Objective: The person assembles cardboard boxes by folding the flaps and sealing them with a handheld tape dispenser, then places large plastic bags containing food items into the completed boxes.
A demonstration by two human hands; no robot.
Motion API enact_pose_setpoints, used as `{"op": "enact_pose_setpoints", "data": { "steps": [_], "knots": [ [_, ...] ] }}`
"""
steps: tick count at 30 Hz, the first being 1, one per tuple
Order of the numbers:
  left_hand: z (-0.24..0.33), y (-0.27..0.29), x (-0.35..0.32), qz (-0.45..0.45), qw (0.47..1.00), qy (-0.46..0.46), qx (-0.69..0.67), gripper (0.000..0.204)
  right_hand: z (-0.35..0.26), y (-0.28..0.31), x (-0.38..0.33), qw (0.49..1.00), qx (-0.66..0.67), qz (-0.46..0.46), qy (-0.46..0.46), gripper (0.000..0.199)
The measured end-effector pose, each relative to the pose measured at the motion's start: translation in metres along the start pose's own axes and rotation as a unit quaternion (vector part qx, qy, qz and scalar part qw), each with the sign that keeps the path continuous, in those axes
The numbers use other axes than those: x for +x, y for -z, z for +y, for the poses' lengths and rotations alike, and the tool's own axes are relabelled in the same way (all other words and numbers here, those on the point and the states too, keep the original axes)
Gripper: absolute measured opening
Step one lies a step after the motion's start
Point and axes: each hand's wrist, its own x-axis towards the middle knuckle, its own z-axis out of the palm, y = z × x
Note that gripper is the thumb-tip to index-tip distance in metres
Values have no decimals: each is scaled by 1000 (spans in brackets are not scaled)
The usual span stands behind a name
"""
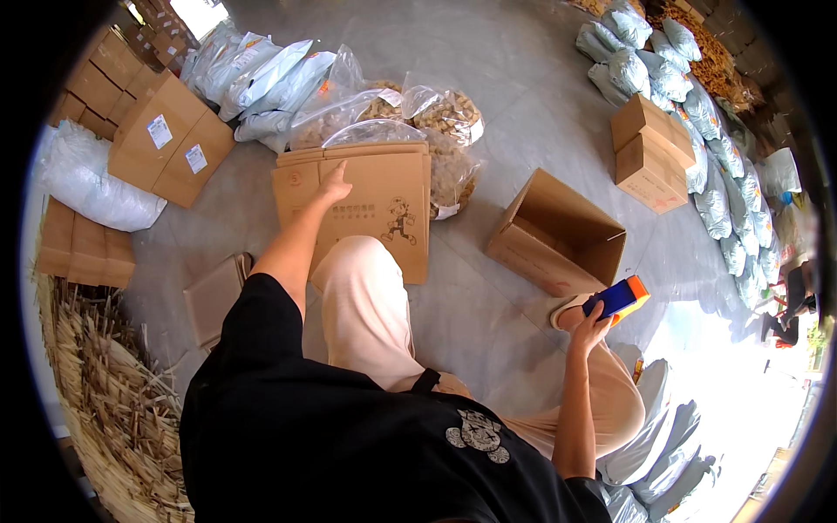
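My left hand [333, 185] is stretched forward against the upper front of a stack of flattened cardboard boxes [384, 205]. Its index finger reaches up near the stack's top edge, and the thumb stands apart. The boxes lean upright and carry a small printed cartoon figure. In my right hand [593, 329], out to the right, is a boxy blue and orange object [621, 299], its kind unclear. Just beyond it stands an open-topped cardboard box [558, 231], with a bare inside wall showing.
Clear bags of brown pieces [449, 118] sit behind the stack. Grey-white sacks [261, 74] and labelled cartons [170, 139] are at the left. Two cartons [652, 152] and piled sacks [732, 192] line the right. Straw-like material [105, 392] lies at lower left.
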Motion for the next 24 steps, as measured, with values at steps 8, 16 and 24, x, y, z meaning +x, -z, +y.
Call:
{"op": "enact_pose_setpoints", "data": {
  "steps": [8, 16, 24],
  "knots": [
    [14, -41, 45, 18, 978, -84, 190, 78, -53, 21, -82, 993, -5, -109, -34, 35],
    [48, -8, 30, 9, 945, -92, 313, 58, -60, 11, -111, 958, 149, -232, -73, 32],
    [33, 31, -74, 106, 913, -386, 80, 23, -88, 15, -109, 937, 173, -300, -51, 22]
  ]
}}
